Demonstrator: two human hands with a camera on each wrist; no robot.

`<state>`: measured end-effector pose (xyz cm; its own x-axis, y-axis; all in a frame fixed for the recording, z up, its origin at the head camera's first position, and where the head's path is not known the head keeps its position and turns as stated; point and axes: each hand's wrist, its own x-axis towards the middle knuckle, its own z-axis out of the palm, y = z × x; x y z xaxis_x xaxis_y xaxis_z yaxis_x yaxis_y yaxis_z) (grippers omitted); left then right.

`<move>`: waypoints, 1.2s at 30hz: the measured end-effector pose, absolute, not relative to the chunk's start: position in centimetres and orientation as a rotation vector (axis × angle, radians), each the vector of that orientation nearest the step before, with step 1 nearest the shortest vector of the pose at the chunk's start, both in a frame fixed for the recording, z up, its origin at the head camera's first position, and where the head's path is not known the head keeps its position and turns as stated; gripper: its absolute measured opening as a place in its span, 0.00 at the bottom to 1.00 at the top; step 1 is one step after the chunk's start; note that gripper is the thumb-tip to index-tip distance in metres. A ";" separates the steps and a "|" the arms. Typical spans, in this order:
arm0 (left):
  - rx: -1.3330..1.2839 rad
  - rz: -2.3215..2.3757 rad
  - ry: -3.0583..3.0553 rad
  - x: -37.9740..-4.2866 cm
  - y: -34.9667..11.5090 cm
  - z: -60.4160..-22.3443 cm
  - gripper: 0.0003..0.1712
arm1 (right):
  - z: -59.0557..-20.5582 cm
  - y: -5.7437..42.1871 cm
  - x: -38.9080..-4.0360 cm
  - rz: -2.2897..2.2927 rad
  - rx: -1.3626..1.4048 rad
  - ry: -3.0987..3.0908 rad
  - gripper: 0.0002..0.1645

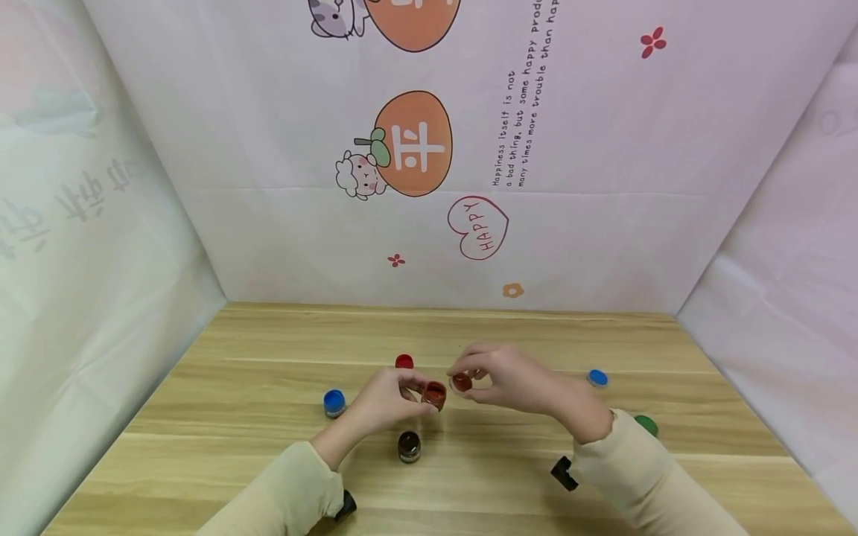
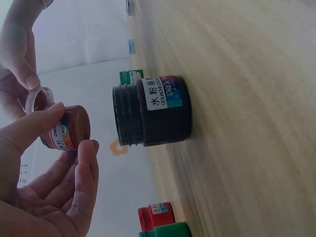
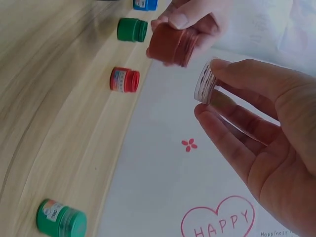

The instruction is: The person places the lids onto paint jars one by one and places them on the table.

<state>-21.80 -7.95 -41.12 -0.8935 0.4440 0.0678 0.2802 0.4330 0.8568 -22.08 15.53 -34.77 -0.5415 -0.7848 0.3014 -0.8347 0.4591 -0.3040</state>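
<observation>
The left hand (image 1: 392, 400) grips a small round jar of reddish-brown paint (image 1: 434, 395), thumb on one side and fingers on the other. The jar is uncapped and held above the surface (image 1: 489, 491), its mouth tilted toward the right hand (image 1: 506, 378). That hand pinches a clear round lid with brown paint inside (image 1: 461, 383) between thumb and fingertips, near the jar but apart from it.

Below the left hand in the head view, a small jar of black paint (image 1: 410, 447) stands upright on the wood-grain surface, uncapped. Left of this hand stands an uncapped jar of bright blue paint (image 1: 334, 403); just beyond it, a jar of red paint (image 1: 404, 362). The right wrist view shows an uncapped green paint jar (image 3: 132, 29) between the red and blue ones.

Farther right lie a flat-looking round blue-topped piece (image 1: 598, 378) and, partly behind the right sleeve (image 1: 630, 454), a capped green jar (image 1: 646, 425). White printed cloth (image 1: 583, 246) rises behind.
</observation>
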 end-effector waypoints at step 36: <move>0.708 1.398 2.523 -21.5 -7.5 -40.9 0.15 | -35.5 13.4 -22.2 0.801 1.520 -2.685 0.12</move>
